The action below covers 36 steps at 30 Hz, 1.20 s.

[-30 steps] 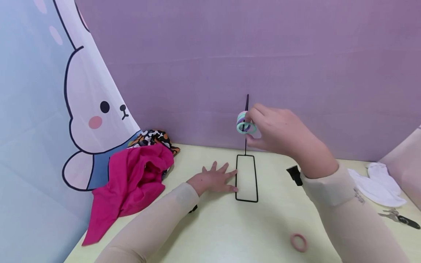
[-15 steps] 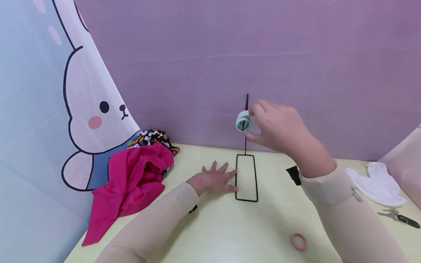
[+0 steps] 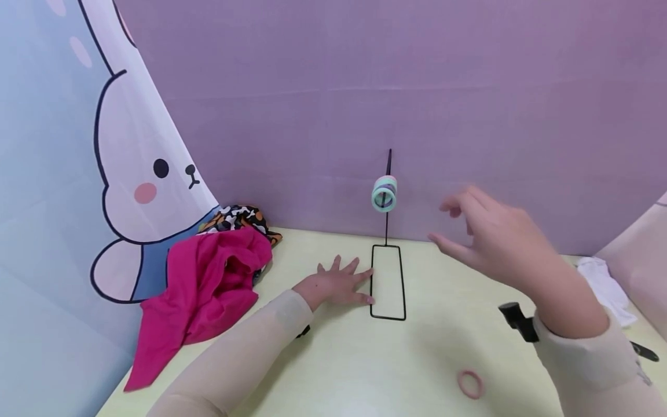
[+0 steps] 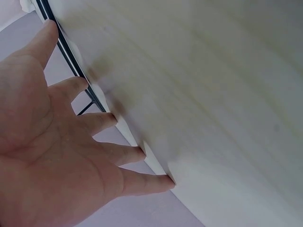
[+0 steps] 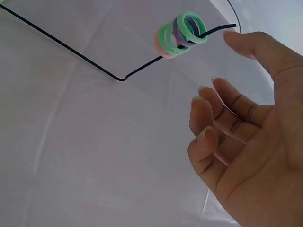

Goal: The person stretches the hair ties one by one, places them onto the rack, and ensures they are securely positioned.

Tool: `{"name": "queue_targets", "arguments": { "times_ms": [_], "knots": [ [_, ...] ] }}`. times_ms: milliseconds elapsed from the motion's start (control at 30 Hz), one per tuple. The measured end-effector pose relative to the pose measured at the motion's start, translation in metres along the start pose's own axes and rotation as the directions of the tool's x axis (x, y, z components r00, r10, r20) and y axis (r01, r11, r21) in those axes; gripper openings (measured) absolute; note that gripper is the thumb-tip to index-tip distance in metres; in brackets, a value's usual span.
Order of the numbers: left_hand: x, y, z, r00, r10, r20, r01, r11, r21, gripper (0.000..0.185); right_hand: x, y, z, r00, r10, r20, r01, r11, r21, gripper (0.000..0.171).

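A black wire stand (image 3: 388, 318) has a rectangular base on the table and an upright rod whose arm juts forward. Several hair ties (image 3: 384, 194), mint green, purple and pink, hang around that arm; the right wrist view shows the arm's tip (image 5: 229, 26) poking out past them. My left hand (image 3: 341, 285) lies spread on the table, its thumb and index fingertips at the base's left side. To the right of the stand my right hand (image 3: 495, 237) is in the air, holding nothing, fingers loosely bent. One pink hair tie (image 3: 471, 384) lies on the table near the front.
A bright pink cloth (image 3: 208, 295) and a patterned cloth (image 3: 245, 219) are heaped at the left. White fabric (image 3: 604, 286) lies at the right, with a black key holder (image 3: 645, 351) partly behind my sleeve. A purple curtain (image 3: 292, 116) closes off the back.
My right hand has let go of the hair ties and drawn back to the right, leaving them on the arm. The left hand stays in place.
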State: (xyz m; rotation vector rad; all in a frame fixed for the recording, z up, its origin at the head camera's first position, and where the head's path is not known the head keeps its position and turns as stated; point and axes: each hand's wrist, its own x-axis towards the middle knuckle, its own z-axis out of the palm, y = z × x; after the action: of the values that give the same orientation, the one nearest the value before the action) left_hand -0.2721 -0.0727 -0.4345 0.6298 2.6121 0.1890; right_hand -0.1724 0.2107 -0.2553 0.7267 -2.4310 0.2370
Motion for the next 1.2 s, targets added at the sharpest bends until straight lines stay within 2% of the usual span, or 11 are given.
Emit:
{"name": "queue_targets", "arguments": {
  "times_ms": [133,267,467,533,667,800,900,967,1033,1133,1200],
  "knots": [
    [-0.001,0.001,0.0,1.0,0.002,0.0,-0.002,1.0,-0.002,0.084,-0.025,0.009,0.004,0.999,-0.002,0.04,-0.001,0.997,0.072,0.036],
    [0.001,0.0,0.001,1.0,0.014,-0.005,-0.014,1.0,0.002,0.085,-0.051,0.017,0.012,0.991,-0.062,0.12,0.04,0.983,0.179,0.042],
    [0.003,-0.002,0.002,1.0,0.024,-0.007,-0.024,1.0,0.015,0.086,-0.09,0.031,0.032,0.962,-0.136,0.235,0.059,0.949,0.308,0.052],
    [0.002,-0.002,0.0,1.0,0.018,-0.009,-0.018,1.0,0.013,0.085,-0.1,0.037,0.041,0.946,-0.16,0.282,0.054,0.936,0.349,0.052],
    [-0.001,-0.001,-0.003,1.0,0.007,-0.011,-0.007,1.0,0.008,0.085,-0.118,0.044,0.06,0.89,-0.188,0.415,-0.011,0.902,0.431,0.048],
    [-0.002,0.0,-0.005,1.0,0.012,-0.004,-0.012,1.0,-0.005,0.085,-0.134,0.045,0.075,0.807,-0.162,0.568,-0.167,0.86,0.483,0.047],
    [-0.003,0.001,-0.004,1.0,0.012,0.002,-0.012,1.0,-0.01,0.084,-0.144,0.045,0.082,0.739,-0.124,0.662,-0.288,0.831,0.476,0.05],
    [-0.003,0.001,-0.005,1.0,0.008,0.002,-0.008,1.0,-0.012,0.084,-0.149,0.044,0.086,0.701,-0.091,0.707,-0.346,0.824,0.448,0.049],
    [-0.004,0.002,-0.005,1.0,0.005,0.002,-0.005,1.0,-0.012,0.084,-0.154,0.044,0.088,0.68,-0.061,0.731,-0.368,0.834,0.412,0.047],
    [-0.004,0.002,-0.005,1.0,0.005,0.004,-0.005,1.0,-0.008,0.084,-0.16,0.043,0.091,0.672,-0.052,0.739,-0.361,0.848,0.388,0.042],
    [-0.003,0.002,-0.005,1.0,0.007,0.007,-0.007,1.0,-0.008,0.084,-0.162,0.043,0.093,0.675,-0.063,0.735,-0.35,0.85,0.394,0.04]
  ]
}}
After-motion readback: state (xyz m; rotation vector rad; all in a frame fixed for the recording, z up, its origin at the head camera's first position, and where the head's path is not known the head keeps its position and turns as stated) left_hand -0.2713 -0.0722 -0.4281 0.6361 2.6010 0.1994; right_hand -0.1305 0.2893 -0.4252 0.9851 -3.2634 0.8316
